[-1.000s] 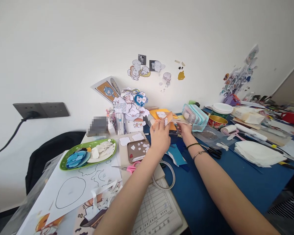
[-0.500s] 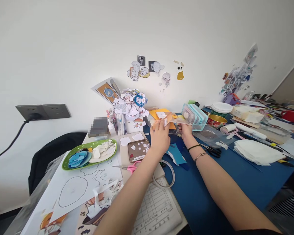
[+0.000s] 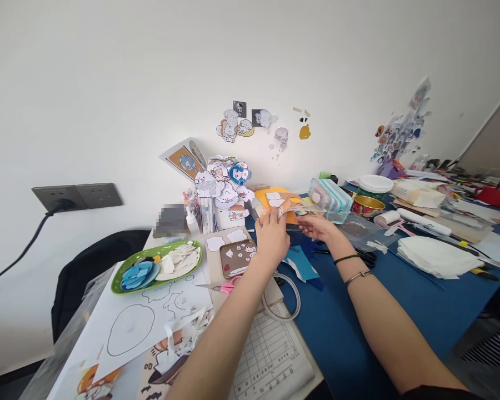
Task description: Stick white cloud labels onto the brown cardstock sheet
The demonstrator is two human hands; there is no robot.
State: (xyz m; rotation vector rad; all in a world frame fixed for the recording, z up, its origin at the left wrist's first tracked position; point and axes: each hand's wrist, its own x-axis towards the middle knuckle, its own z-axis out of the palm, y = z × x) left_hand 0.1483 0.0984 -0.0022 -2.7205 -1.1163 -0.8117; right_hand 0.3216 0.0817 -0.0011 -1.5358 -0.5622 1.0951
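My left hand (image 3: 271, 238) reaches over a small pile at the back of the desk, its fingers curled over orange paper (image 3: 290, 216) with white cut shapes on it. Clear plastic sheeting (image 3: 310, 209) lies across the same pile. Just to the right, my right hand (image 3: 320, 226) has thumb and fingers together close to the orange paper's lower edge; what they pinch is too small to make out. Below the hands is a piece of blue paper (image 3: 300, 262). Black-handled scissors (image 3: 365, 257) lie partly behind my right wrist.
A teal-striped clear case (image 3: 333, 199) stands behind my right hand. Left of my forearm are a brown tray (image 3: 233, 260) of white cutouts, pink scissors (image 3: 227, 286) and a green dish (image 3: 120, 283) of paper pieces. A tape roll (image 3: 295, 303) lies between my arms.
My right hand has drawn out from the plastic sheeting, and its forearm has shifted right. My left hand stays on the orange paper. The camera view has shifted slightly.
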